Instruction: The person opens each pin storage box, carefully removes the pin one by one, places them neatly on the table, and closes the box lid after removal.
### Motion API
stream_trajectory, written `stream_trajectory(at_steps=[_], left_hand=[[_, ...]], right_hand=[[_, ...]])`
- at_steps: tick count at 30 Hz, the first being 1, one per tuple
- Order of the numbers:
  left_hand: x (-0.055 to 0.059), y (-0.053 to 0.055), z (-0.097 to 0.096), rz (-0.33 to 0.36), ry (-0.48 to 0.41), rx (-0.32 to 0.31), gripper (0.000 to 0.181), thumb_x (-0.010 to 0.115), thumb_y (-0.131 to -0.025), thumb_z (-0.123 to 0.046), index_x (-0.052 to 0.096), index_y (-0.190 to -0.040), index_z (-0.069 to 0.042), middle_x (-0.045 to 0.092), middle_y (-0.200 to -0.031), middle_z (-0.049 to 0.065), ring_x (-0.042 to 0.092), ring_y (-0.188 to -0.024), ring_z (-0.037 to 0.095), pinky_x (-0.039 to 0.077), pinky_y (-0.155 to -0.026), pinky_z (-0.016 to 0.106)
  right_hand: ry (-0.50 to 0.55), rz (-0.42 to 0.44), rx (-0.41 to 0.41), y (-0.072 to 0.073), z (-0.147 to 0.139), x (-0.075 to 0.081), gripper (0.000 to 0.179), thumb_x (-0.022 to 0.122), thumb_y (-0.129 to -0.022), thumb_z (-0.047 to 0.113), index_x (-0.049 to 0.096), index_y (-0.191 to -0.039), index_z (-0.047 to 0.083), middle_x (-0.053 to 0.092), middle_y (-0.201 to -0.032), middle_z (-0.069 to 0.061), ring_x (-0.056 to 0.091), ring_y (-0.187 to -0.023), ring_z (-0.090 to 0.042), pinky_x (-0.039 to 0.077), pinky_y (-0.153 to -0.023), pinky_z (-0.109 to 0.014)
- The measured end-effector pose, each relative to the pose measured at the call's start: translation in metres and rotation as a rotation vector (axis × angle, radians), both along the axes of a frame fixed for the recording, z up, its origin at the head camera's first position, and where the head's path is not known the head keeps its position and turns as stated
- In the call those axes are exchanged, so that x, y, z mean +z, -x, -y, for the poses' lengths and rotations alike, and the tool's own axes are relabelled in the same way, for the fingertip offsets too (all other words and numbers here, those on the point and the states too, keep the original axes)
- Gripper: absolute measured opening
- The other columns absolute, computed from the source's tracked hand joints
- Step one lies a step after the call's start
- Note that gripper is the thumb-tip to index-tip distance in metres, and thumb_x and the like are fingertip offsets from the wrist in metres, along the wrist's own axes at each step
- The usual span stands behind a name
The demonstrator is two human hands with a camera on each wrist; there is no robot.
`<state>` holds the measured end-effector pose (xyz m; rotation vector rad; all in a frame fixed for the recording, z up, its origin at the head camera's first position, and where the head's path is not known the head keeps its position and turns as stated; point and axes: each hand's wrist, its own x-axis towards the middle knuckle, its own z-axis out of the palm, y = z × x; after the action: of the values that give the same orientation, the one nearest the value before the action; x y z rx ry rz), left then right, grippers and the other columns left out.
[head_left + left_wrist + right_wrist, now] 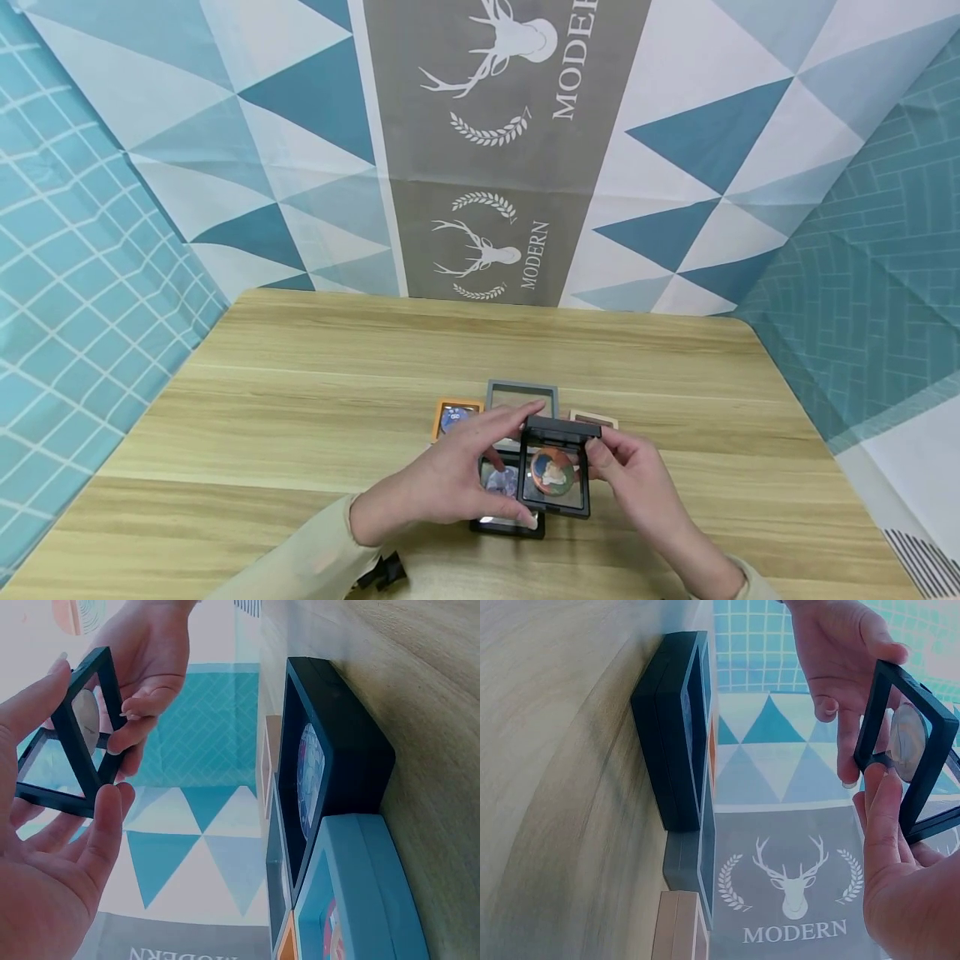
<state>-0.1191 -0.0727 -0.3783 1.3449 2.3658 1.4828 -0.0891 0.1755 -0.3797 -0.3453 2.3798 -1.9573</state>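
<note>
In the head view, my right hand (643, 479) pinches the right edge of an opened black display frame (586, 492), held raised over the table. A round picture badge (552, 472) sits in its clear film; the hinged half stands tilted at the top. My left hand (450, 479) is spread at the frame's left side, thumb and forefinger wide apart. In the right wrist view, the left hand (832, 667) has its thumb at the frame's corner and its other fingers extended. Under the held frame lies another black frame (507, 530) with a purplish round piece (502, 481), partly hidden by my left hand.
Close behind lie an orange frame (437, 421) with a blue badge, a grey frame (522, 386) and a beige frame (611, 422). A light blue frame (379, 877) shows in the left wrist view. Patterned cloth (480, 192) hangs beyond the wooden table (300, 358).
</note>
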Motion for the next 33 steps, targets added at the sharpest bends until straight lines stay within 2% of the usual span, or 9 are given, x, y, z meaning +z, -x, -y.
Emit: stream_trajectory(at_steps=[4,6,9,10,13,17,24,29,33], left_hand=[[-0.0001,-0.0006,0.0000,0.033,0.031,0.004,0.114,0.093,-0.069,-0.031,0.022,-0.159,-0.028,0.049,-0.142,-0.006,0.055,-0.117,0.014,0.054,-0.077,0.022],[-0.0002,-0.0007,0.0000,0.046,0.045,0.009,0.115,0.093,-0.069,-0.032,0.021,-0.159,-0.030,0.047,-0.143,-0.007,0.055,-0.117,0.013,0.054,-0.078,0.021],[0.0002,-0.0011,0.0001,0.065,0.062,0.018,0.118,0.094,-0.068,-0.030,0.019,-0.159,-0.033,0.044,-0.146,-0.009,0.054,-0.118,0.013,0.054,-0.079,0.021],[0.0004,-0.0012,0.0002,0.067,0.069,0.021,0.119,0.095,-0.067,-0.031,0.018,-0.158,-0.034,0.044,-0.146,-0.009,0.053,-0.118,0.013,0.053,-0.079,0.021],[0.0009,-0.0018,0.0003,0.068,0.093,0.033,0.121,0.095,-0.066,-0.031,0.016,-0.158,-0.036,0.043,-0.148,-0.008,0.053,-0.119,0.013,0.053,-0.080,0.022],[0.0016,-0.0017,-0.0001,0.063,0.137,0.049,0.122,0.093,-0.066,-0.040,0.013,-0.158,-0.037,0.044,-0.148,-0.005,0.053,-0.120,0.012,0.052,-0.081,0.021],[0.0009,-0.0011,0.0004,0.091,0.160,0.053,0.122,0.092,-0.066,-0.044,0.012,-0.158,-0.038,0.043,-0.148,-0.004,0.053,-0.120,0.012,0.052,-0.082,0.022],[0.0000,-0.0010,0.0020,0.130,0.154,0.060,0.121,0.093,-0.066,-0.042,0.015,-0.158,-0.037,0.041,-0.150,-0.003,0.053,-0.117,0.012,0.053,-0.080,0.021],[-0.0005,-0.0012,0.0024,0.188,0.139,0.064,0.118,0.094,-0.066,-0.039,0.019,-0.157,-0.033,0.044,-0.148,0.002,0.055,-0.116,0.013,0.053,-0.081,0.022]], right_hand=[[0.010,0.045,-0.024,0.0003,0.0010,0.0011,0.033,0.049,-0.106,0.012,0.065,-0.107,-0.018,0.071,-0.099,-0.021,0.071,-0.079,-0.018,0.058,-0.076,-0.033],[0.020,0.051,-0.027,0.0007,0.0018,0.0015,0.035,0.048,-0.106,0.013,0.065,-0.104,-0.018,0.069,-0.102,-0.025,0.071,-0.081,-0.017,0.059,-0.075,-0.034],[0.031,0.051,-0.017,0.0014,0.0024,0.0016,0.037,0.046,-0.107,0.013,0.065,-0.105,-0.019,0.069,-0.103,-0.028,0.071,-0.084,-0.016,0.059,-0.075,-0.037],[0.036,0.052,-0.010,0.0016,0.0024,0.0014,0.037,0.045,-0.107,0.014,0.064,-0.111,-0.018,0.069,-0.104,-0.029,0.071,-0.083,-0.016,0.059,-0.075,-0.037],[0.042,0.055,0.010,0.0022,0.0019,0.0005,0.039,0.044,-0.108,0.015,0.064,-0.111,-0.017,0.066,-0.113,-0.030,0.071,-0.085,-0.016,0.059,-0.075,-0.038],[0.042,0.068,0.017,0.0031,0.0019,-0.0007,0.041,0.042,-0.109,0.017,0.065,-0.111,-0.017,0.065,-0.117,-0.030,0.072,-0.085,-0.018,0.059,-0.073,-0.038],[-0.003,0.090,0.023,0.0042,0.0013,-0.0017,0.043,0.041,-0.109,0.021,0.064,-0.118,-0.015,0.069,-0.107,-0.023,0.069,-0.079,-0.019,0.058,-0.071,-0.033],[-0.078,0.012,0.080,0.0049,-0.0011,-0.0031,0.046,0.034,-0.111,0.020,0.063,-0.119,-0.015,0.070,-0.093,-0.018,0.067,-0.076,-0.021,0.057,-0.069,-0.032],[-0.104,-0.029,0.089,0.0053,-0.0019,-0.0037,0.046,0.032,-0.111,0.019,0.064,-0.119,-0.014,0.069,-0.087,-0.014,0.066,-0.074,-0.022,0.057,-0.068,-0.033]])
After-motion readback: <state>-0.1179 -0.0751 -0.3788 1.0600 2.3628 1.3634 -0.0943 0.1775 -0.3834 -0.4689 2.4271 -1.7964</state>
